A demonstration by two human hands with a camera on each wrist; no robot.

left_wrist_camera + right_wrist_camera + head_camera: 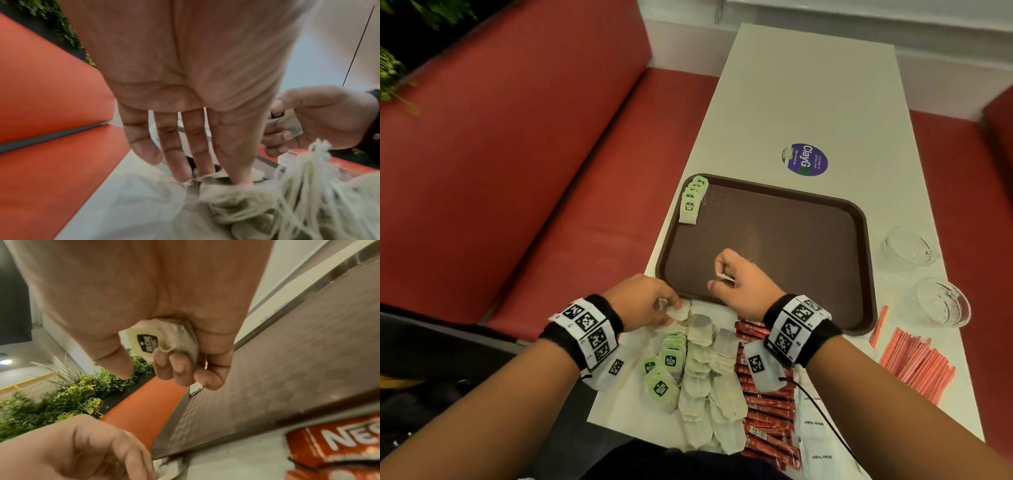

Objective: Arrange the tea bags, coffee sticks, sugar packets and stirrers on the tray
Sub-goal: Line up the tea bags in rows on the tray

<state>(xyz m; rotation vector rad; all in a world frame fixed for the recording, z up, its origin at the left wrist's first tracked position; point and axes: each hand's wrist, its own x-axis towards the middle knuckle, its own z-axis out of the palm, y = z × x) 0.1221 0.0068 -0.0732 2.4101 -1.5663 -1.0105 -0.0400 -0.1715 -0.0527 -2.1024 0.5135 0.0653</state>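
Observation:
A brown tray point(784, 236) lies on the white table, with a short row of green-tagged tea bags point(691, 202) in its far left corner. My right hand point(722, 279) hovers over the tray's near part, its fingers curled round a tea bag point(148, 342) with a pale tag. At the tray's near edge my left hand point(671, 311) pinches the farthest tea bag of a loose pile point(702, 377); its fingertips point(180, 172) dig into bags and tangled strings. Red coffee sticks point(767, 404) and white sugar packets point(815, 428) lie right of the pile. Pink stirrers point(917, 363) lie further right.
Two glass cups point(907, 250) point(941, 301) stand right of the tray. A purple sticker point(804, 159) marks the table beyond it. A red bench point(534, 171) runs along the left, close to the table's edge. Most of the tray floor is bare.

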